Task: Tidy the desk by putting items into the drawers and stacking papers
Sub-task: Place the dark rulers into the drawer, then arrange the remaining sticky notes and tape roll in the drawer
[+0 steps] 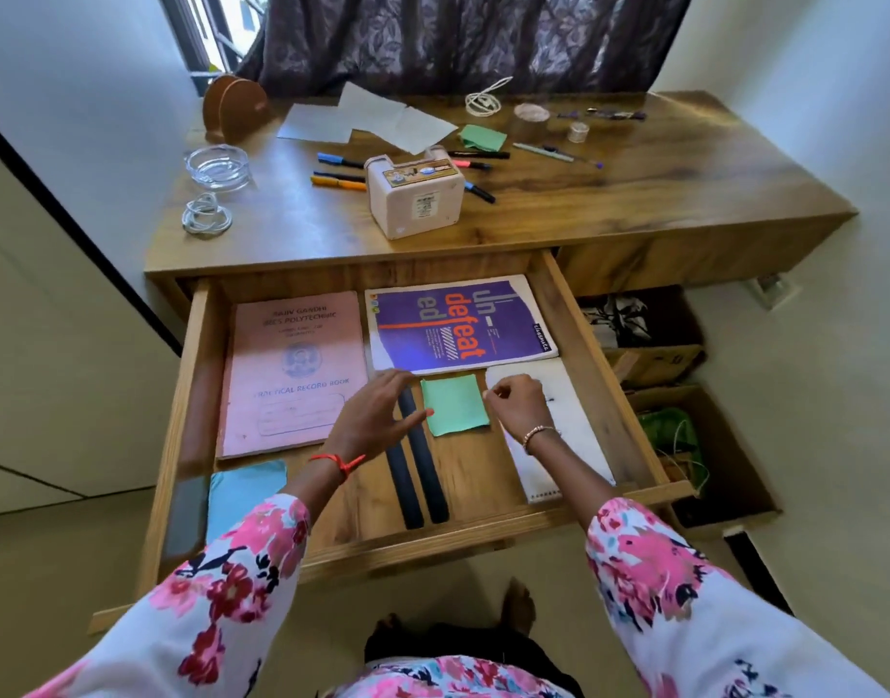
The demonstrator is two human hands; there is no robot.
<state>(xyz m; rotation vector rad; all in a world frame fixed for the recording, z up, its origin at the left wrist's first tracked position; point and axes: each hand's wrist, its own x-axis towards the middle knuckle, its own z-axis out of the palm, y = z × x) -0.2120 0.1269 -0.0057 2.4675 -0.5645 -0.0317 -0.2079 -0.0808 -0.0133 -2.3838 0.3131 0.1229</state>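
Nearest the camera, two floral sleeves (231,596) reach in from 6 o'clock over an open wooden drawer (604,355). A small green note pad (455,408) lies flat on the drawer floor at the centre of the view. It sits between a pair of black bars (422,476) at its 7 o'clock and a white spiral notepad (573,435) at its 3 o'clock.

The left hand (377,415) is spread with straight fingers and grips nothing; its thumb tip touches the pad's left edge. The right hand (515,403) is curled, and its forefinger and thumb seem to pinch the pad's upper right corner.

The pad looks light, thin and slightly floppy, with loose top sheets that could lift or curl. It is probably best nudged flat with the fingertips or taken by two opposite edges, not by a single sheet.

Deeper in the drawer, a pink record book (291,365) lies at 10 o'clock and a purple notebook (458,324) at 12 o'clock. Beyond them, on the desk (634,193), loose white papers (362,120), scattered pens (337,181), a second green pad (483,138) and a cream box (415,193) are not yet put away
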